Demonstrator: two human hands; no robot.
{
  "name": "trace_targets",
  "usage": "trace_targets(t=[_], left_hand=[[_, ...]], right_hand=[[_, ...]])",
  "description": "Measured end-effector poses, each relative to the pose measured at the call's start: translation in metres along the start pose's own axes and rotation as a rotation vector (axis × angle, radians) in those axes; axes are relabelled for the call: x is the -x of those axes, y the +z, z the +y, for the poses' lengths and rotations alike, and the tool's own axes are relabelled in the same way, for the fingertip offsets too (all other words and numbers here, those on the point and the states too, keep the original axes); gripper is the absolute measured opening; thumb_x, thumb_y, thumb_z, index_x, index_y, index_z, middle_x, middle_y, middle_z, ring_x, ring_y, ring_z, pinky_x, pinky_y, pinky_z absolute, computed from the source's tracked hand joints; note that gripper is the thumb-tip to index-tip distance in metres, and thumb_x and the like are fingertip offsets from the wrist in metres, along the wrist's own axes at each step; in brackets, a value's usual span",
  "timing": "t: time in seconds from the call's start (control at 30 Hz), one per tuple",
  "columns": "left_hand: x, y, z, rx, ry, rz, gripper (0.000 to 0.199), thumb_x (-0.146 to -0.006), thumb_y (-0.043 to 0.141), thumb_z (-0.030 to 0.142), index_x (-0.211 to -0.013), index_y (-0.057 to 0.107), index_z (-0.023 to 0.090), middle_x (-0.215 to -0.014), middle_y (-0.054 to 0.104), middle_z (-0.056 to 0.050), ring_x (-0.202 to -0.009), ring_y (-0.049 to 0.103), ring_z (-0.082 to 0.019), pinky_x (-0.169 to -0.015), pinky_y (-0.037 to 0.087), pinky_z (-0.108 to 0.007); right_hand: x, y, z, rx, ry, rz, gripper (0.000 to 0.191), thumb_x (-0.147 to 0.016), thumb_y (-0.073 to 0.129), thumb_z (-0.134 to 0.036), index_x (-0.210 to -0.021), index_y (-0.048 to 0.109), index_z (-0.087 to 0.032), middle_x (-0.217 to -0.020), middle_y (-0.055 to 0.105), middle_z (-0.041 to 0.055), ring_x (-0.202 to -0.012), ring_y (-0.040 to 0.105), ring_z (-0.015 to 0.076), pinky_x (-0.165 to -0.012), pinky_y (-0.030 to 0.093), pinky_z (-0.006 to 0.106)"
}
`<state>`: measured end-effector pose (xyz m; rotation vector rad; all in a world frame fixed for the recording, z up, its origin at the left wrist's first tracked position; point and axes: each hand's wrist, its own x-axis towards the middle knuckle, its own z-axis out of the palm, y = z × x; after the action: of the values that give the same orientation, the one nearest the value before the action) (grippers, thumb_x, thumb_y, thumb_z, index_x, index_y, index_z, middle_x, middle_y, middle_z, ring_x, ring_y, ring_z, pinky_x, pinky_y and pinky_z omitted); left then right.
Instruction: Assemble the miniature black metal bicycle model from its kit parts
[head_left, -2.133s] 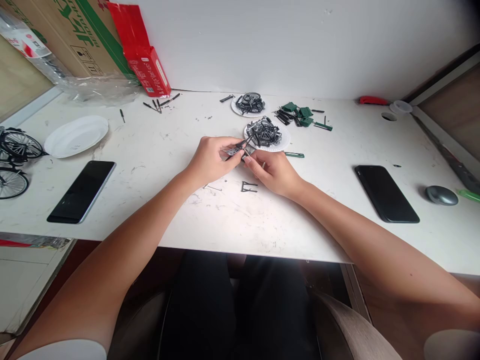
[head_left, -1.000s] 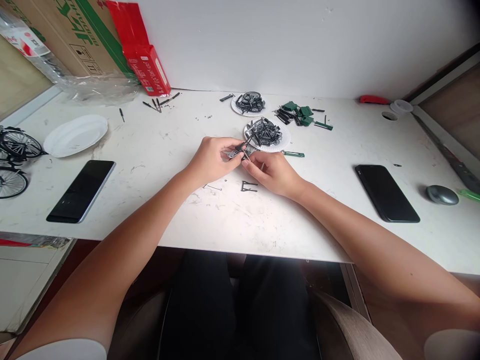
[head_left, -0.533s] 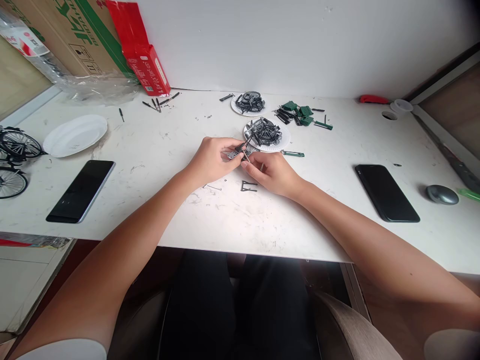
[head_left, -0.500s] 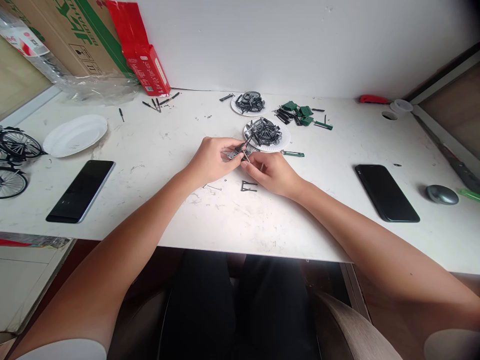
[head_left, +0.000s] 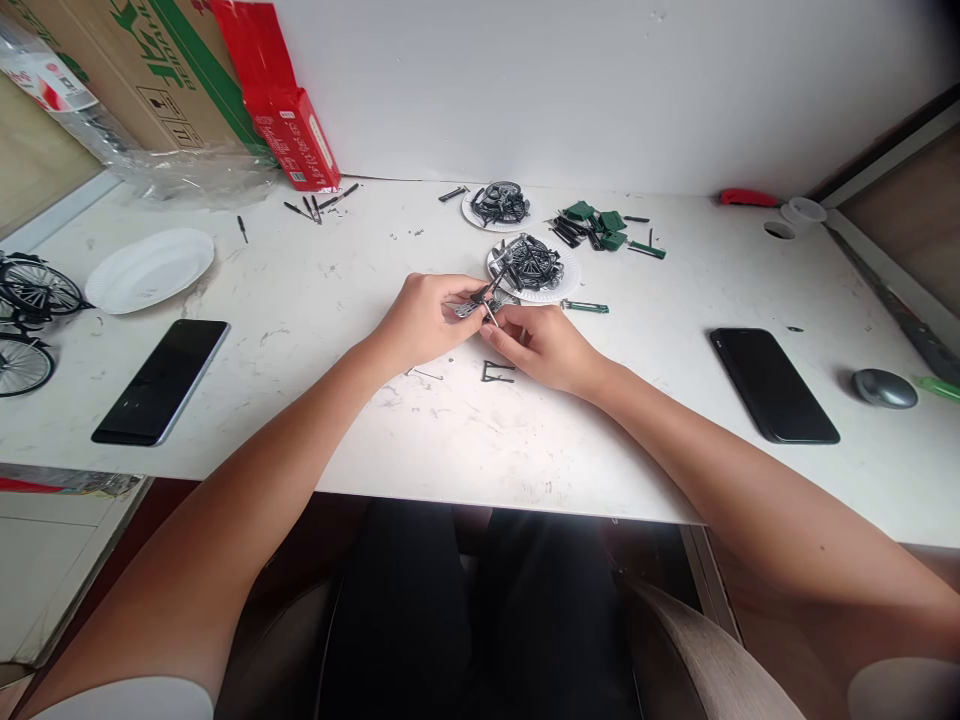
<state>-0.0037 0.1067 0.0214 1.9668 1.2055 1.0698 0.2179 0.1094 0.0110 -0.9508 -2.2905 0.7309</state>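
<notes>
Over the middle of the table, my left hand pinches a black miniature bicycle frame between thumb and fingers. A grey spoked wheel shows just behind it, partly covered by my fingers. My right hand is closed against the same piece from the right. A thin silvery rod runs down from the frame to my right fingertips. What the right fingers grip is mostly hidden. Below the hands lies a small black forked part, with a thin pin to its left.
White plates of black bicycle parts stand beyond my hands. Green and black pieces lie to their right. Phones lie left and right, near a mouse. Model bicycles and a plate stand left.
Both hands stay in nearly the same place. The silvery rod's lower end shows more in front of my right fingertips, which have shifted very slightly.
</notes>
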Motion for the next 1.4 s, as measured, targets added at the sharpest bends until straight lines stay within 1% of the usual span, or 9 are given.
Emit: trace_targets(t=[0.2,0.4,0.57,0.77,0.87,1.07,1.2,1.4], left_hand=[[0.000,0.000,-0.002,-0.003,0.001,-0.007,0.029,-0.088,0.079,0.029,-0.114,0.086,0.019,-0.118,0.085,-0.009,-0.109,0.081,-0.027,-0.096,0.067,-0.035],[-0.001,0.001,-0.004,0.006,0.025,-0.006,0.027,-0.090,0.077,0.030,-0.112,0.086,0.018,-0.116,0.085,-0.008,-0.106,0.081,-0.026,-0.094,0.067,-0.033],[-0.001,0.002,-0.007,-0.004,0.038,-0.003,0.027,-0.091,0.076,0.032,-0.111,0.085,0.017,-0.114,0.085,-0.008,-0.107,0.081,-0.025,-0.092,0.066,-0.031],[-0.001,0.002,-0.006,-0.013,0.033,0.019,0.028,-0.090,0.075,0.029,-0.113,0.085,0.017,-0.117,0.085,-0.009,-0.105,0.081,-0.025,-0.093,0.066,-0.032],[-0.002,0.002,-0.007,-0.010,0.030,0.024,0.028,-0.090,0.076,0.029,-0.114,0.085,0.017,-0.117,0.085,-0.009,-0.106,0.081,-0.025,-0.094,0.067,-0.033],[-0.003,0.003,-0.011,-0.001,0.048,0.047,0.031,-0.089,0.077,0.031,-0.116,0.084,0.016,-0.118,0.085,-0.011,-0.104,0.081,-0.024,-0.095,0.067,-0.034],[-0.003,0.003,-0.013,-0.011,0.061,0.057,0.031,-0.090,0.076,0.030,-0.116,0.085,0.016,-0.117,0.085,-0.010,-0.102,0.080,-0.023,-0.093,0.067,-0.032],[-0.003,0.003,-0.015,-0.019,0.083,0.070,0.029,-0.091,0.075,0.029,-0.115,0.085,0.016,-0.116,0.086,-0.009,-0.101,0.081,-0.023,-0.093,0.067,-0.032]], right_hand=[[0.000,0.000,0.002,0.001,-0.009,-0.004,0.042,-0.111,0.054,-0.049,-0.078,0.051,-0.023,-0.063,0.050,-0.0025,-0.059,0.040,0.0143,-0.061,0.031,0.033],[0.000,0.001,0.002,-0.009,0.001,0.018,0.048,-0.114,0.046,-0.054,-0.077,0.048,-0.023,-0.062,0.047,-0.0030,-0.057,0.038,0.0137,-0.060,0.031,0.033],[-0.002,0.001,0.001,-0.015,-0.003,0.045,0.048,-0.115,0.043,-0.055,-0.079,0.050,-0.023,-0.062,0.049,-0.0024,-0.057,0.041,0.0139,-0.059,0.033,0.032],[-0.001,0.002,0.003,-0.002,-0.013,0.074,0.042,-0.114,0.049,-0.046,-0.079,0.051,-0.023,-0.063,0.051,-0.0026,-0.057,0.042,0.0131,-0.060,0.034,0.031],[-0.001,0.002,0.004,0.000,-0.008,0.076,0.039,-0.113,0.051,-0.043,-0.080,0.054,-0.022,-0.065,0.053,-0.0023,-0.058,0.042,0.0129,-0.061,0.034,0.031],[-0.001,0.003,0.005,0.006,-0.010,0.089,0.036,-0.111,0.053,-0.042,-0.083,0.059,-0.021,-0.064,0.054,-0.0024,-0.059,0.042,0.0132,-0.063,0.034,0.030],[-0.001,0.003,0.005,0.013,-0.010,0.102,0.034,-0.111,0.054,-0.041,-0.084,0.062,-0.020,-0.064,0.052,-0.0029,-0.059,0.042,0.0130,-0.062,0.033,0.030],[-0.001,0.003,0.006,0.024,-0.005,0.128,0.033,-0.110,0.054,-0.040,-0.088,0.065,-0.020,-0.064,0.054,-0.0024,-0.058,0.042,0.0129,-0.061,0.033,0.030]])
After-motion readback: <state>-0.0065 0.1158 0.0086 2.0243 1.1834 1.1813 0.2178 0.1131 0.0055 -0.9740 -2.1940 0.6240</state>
